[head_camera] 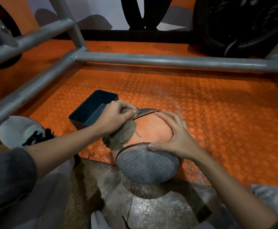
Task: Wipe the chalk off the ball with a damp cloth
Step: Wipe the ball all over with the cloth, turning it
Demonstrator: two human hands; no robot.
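Note:
An orange and grey ball (151, 129) rests on the floor in front of me. My left hand (116, 116) grips a crumpled olive-brown cloth (123, 134) and holds it against the ball's upper left side. My right hand (173, 134) lies spread over the ball's right side, fingers fairly straight, thumb on the seam above the grey panel. The cloth hangs down over the ball's left flank.
A dark rectangular tub (92, 109) stands just left of the ball on the orange studded mat (217, 113). A grey metal pipe frame (151, 61) crosses behind and to the left. My shoes (19, 131) sit at both sides. A black tyre (237, 25) stands at the back right.

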